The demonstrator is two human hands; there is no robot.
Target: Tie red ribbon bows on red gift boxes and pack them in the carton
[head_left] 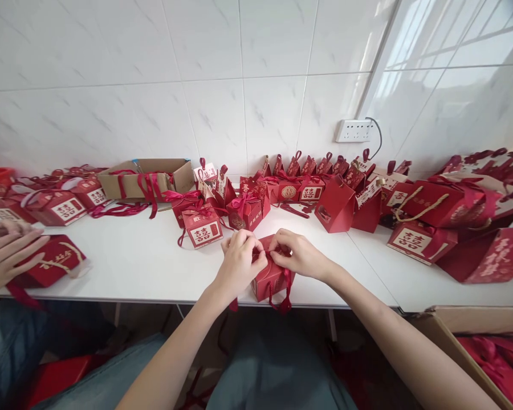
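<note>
A small red gift box [263, 285] stands at the table's front edge, directly before me. My left hand [243, 259] and my right hand [297, 253] meet over its top, fingertips pinched on a dark red ribbon [287, 290]. Part of that ribbon hangs down the box's front, beside a twisted red cord. The fingers hide how the ribbon runs on top. Just behind my left hand are a red box with a white character label [203, 228] and another red box [248, 213] with a ribbon bow.
A co-worker's hands [8, 250] rest on a red box [53, 262] at the left. An open carton [177, 171] draped with ribbons stands near the wall. Several red boxes and bags [448, 205] crowd the right side, above a carton [431, 324] of red items.
</note>
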